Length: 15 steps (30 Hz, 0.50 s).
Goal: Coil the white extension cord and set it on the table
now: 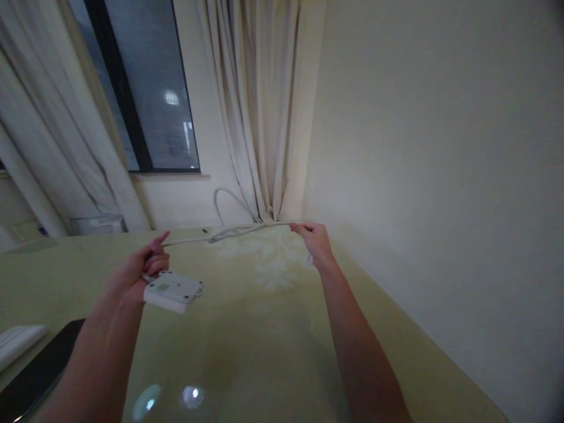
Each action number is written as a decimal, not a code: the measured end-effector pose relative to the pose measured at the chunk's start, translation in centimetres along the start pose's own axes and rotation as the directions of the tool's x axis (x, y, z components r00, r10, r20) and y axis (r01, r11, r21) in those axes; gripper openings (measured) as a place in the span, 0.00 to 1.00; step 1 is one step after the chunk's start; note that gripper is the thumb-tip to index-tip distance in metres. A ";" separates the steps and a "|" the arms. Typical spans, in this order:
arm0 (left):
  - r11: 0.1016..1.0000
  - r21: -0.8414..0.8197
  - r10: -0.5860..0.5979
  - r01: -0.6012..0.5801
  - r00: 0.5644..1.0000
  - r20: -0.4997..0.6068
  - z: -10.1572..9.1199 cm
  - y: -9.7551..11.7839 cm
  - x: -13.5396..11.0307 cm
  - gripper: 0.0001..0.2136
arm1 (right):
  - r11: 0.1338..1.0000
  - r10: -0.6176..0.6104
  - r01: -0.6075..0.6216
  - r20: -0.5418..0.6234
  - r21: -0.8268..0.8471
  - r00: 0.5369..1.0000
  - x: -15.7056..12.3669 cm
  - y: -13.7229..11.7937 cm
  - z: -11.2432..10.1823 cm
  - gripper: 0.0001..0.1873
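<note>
The bench (264, 329) is glossy and smooth, mirroring light spots, the white box (173, 290) looks matt plastic, its cable (229, 232) smooth and plastic-coated, the curtains (259, 106) are creased cloth, the wall (440, 147) matt paint.

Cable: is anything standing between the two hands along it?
Nothing visible does. The left hand holds the box, the right hand pinches the cable, which runs free between them over the table.

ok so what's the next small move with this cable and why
Probably bring the right hand toward the left hand, folding the white cable into a loop: it runs stretched between both hands, the left grips the white power strip, and more cable loops beside the curtain.
</note>
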<state>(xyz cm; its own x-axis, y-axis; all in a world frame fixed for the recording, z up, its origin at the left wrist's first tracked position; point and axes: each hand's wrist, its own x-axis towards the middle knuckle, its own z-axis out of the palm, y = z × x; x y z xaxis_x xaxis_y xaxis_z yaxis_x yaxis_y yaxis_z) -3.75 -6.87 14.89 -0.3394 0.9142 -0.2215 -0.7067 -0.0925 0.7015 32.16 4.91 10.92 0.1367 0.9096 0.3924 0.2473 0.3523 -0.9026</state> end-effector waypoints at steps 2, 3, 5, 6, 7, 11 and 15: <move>0.995 -0.076 -0.062 0.058 0.997 -0.040 0.2 -0.9 0.4 0.14 | 1.000 -0.009 0.009 -0.058 0.002 0.998 0.0 -0.1 0.5 0.20; 0.991 -0.110 -0.078 0.071 0.995 -0.063 0.3 -1.4 0.8 0.14 | 1.000 -0.024 0.024 -0.057 0.000 0.998 -0.1 -0.1 0.9 0.21; 0.987 -0.147 -0.079 0.063 0.991 -0.108 0.4 -2.6 1.6 0.14 | 0.998 -0.060 0.059 -0.003 -0.020 0.998 -0.2 0.0 1.9 0.22; 0.987 -0.151 -0.070 0.049 0.989 -0.132 0.4 -3.2 2.1 0.14 | 0.996 -0.073 0.075 0.038 -0.044 0.997 -0.3 0.1 2.4 0.23; 0.988 -0.149 -0.063 0.040 0.987 -0.150 0.4 -3.8 2.5 0.15 | 0.993 -0.081 0.087 0.079 -0.075 0.994 -0.4 0.1 3.0 0.23; 0.993 -0.117 -0.044 0.020 0.977 -0.210 0.1 -6.2 3.9 0.13 | 0.979 -0.070 0.102 0.181 -0.177 0.981 -1.3 0.1 5.1 0.19; 0.999 -0.025 -0.036 0.031 0.975 -0.219 0.0 -9.1 4.8 0.10 | 0.949 -0.053 0.126 0.245 -0.290 0.968 -2.4 -0.6 6.2 0.19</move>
<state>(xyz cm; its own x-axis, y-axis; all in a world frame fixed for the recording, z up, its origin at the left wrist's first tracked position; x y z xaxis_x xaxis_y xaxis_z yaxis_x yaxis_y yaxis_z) 1.11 -1.63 7.45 -0.4416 0.8081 -0.3898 -0.7323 -0.0736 0.6770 25.75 3.85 9.37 -0.1160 0.9157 0.3847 0.5298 0.3847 -0.7558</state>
